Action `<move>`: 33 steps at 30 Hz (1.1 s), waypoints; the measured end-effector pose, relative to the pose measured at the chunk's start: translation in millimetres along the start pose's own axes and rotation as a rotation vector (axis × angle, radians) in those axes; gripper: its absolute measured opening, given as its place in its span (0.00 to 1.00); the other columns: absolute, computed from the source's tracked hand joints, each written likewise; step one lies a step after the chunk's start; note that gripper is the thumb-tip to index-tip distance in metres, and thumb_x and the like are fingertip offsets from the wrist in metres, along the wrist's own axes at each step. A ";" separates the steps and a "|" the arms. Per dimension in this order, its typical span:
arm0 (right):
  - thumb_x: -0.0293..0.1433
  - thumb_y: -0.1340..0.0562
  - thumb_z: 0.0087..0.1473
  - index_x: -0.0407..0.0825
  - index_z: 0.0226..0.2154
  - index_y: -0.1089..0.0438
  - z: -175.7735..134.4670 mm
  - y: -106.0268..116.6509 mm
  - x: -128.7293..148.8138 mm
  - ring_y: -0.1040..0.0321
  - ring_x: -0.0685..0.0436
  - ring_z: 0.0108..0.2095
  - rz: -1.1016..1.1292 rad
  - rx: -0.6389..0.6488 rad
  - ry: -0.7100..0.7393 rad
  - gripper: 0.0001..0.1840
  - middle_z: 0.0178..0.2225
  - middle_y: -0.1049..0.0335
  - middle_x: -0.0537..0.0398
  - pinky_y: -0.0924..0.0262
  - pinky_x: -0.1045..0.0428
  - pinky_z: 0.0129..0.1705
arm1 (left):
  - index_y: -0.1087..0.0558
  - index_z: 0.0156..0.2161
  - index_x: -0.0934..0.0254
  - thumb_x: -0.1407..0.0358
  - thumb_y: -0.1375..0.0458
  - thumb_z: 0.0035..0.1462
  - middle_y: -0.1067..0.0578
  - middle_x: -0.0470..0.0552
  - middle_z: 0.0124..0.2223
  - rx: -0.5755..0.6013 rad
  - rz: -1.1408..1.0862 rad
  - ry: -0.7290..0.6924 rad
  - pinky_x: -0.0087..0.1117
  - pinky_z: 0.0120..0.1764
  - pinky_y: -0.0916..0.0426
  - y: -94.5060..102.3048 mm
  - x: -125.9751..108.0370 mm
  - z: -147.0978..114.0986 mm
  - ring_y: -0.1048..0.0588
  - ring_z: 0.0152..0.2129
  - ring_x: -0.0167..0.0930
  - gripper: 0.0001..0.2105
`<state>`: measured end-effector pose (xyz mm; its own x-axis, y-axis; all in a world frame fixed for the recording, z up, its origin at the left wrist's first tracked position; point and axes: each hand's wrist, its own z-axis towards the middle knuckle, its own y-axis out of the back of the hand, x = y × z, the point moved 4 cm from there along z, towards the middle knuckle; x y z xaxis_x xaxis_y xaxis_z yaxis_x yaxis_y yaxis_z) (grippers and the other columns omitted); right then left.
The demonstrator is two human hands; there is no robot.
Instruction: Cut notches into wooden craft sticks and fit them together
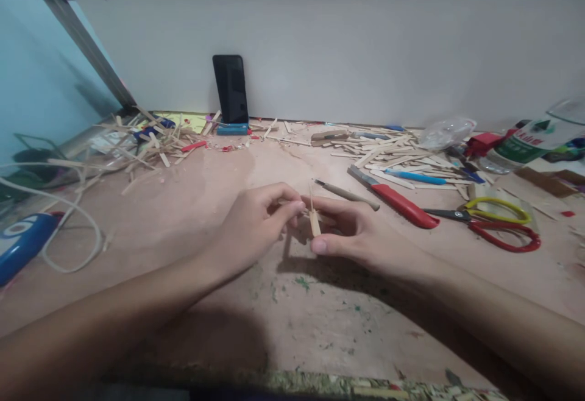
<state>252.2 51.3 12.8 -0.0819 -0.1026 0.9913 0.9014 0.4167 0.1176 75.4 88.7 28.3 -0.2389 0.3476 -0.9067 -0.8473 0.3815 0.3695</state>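
My right hand [354,227] pinches a small wooden piece [315,223] between thumb and fingers above the table. The piece is pale, short and blocky, with a thin sliver rising from its top end. Just to its left, my left hand [260,218] has thumb and forefinger pressed together close to the piece. Whatever lies between those left fingertips is too small to make out. Beyond my right hand lies a slim pen-like tool [347,194] with a dark tip. A saw-like blade with a red handle [404,206] rests to the right of it.
Scissors [498,224] with yellow and red handles lie at right. Wooden sticks [402,154] are heaped behind, beside a plastic bottle [525,142]. A phone [231,90] stands against the back wall. More sticks [150,145], a white cable [91,212] and a blue container [27,245] are at left.
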 end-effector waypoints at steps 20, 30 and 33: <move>0.43 0.26 0.68 0.48 0.43 0.21 -2.8 25.7 -11.9 0.28 0.49 0.29 -0.129 -0.273 0.038 0.15 0.33 0.23 0.60 0.29 0.51 0.34 | 0.23 0.36 0.65 0.57 0.33 0.74 0.27 0.41 0.27 0.131 -0.102 0.138 0.24 0.23 0.37 -6.4 14.8 0.3 0.31 0.20 0.23 0.16; 0.47 0.25 0.63 0.54 0.46 0.16 -2.6 27.9 -12.3 0.20 0.39 0.46 0.130 -0.237 0.026 0.16 0.46 0.15 0.52 0.25 0.39 0.54 | 0.28 0.39 0.65 0.56 0.38 0.79 0.42 0.34 0.25 0.222 -0.404 0.394 0.22 0.17 0.53 -7.2 26.6 2.6 0.49 0.16 0.19 0.16; 0.48 0.21 0.57 0.58 0.53 0.17 -1.8 25.8 -12.1 0.18 0.38 0.47 0.195 -0.156 0.025 0.24 0.46 0.13 0.53 0.25 0.37 0.57 | 0.27 0.42 0.65 0.57 0.36 0.78 0.38 0.36 0.27 0.224 -0.454 0.422 0.21 0.18 0.49 -6.9 27.3 2.1 0.46 0.16 0.19 0.14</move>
<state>277.2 61.7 3.7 0.1090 -0.0572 0.9924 0.9541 0.2861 -0.0883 75.7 97.4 1.4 -0.0847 -0.2386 -0.9674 -0.7997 0.5955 -0.0769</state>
